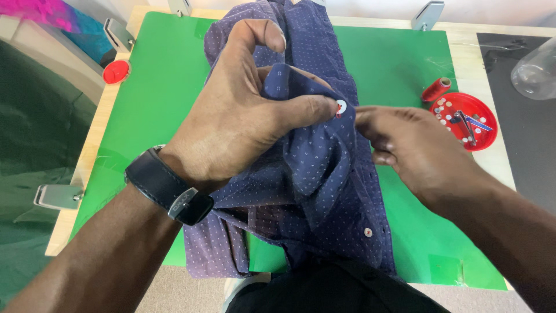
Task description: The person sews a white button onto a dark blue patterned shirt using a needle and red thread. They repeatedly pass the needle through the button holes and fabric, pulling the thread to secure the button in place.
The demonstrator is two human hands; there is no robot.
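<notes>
A dark blue shirt [324,168] with small white dots lies lengthwise on a green mat [162,110]. My left hand [243,110], with a black watch at the wrist, pinches a raised fold of the shirt, its thumb pressed beside a small white button [341,106] with red thread at it. My right hand [411,145] sits just right of that button, fingers pinched together at the fabric's edge; whether it holds a needle I cannot tell. A second white button [368,232] shows lower on the shirt.
A red dish [483,139] at the right holds several white buttons and small tools, with a red thread spool [436,88] beside it. A red lid [116,72] lies at the mat's left edge. Metal clamps [58,197] hold the board. A clear container [536,69] stands far right.
</notes>
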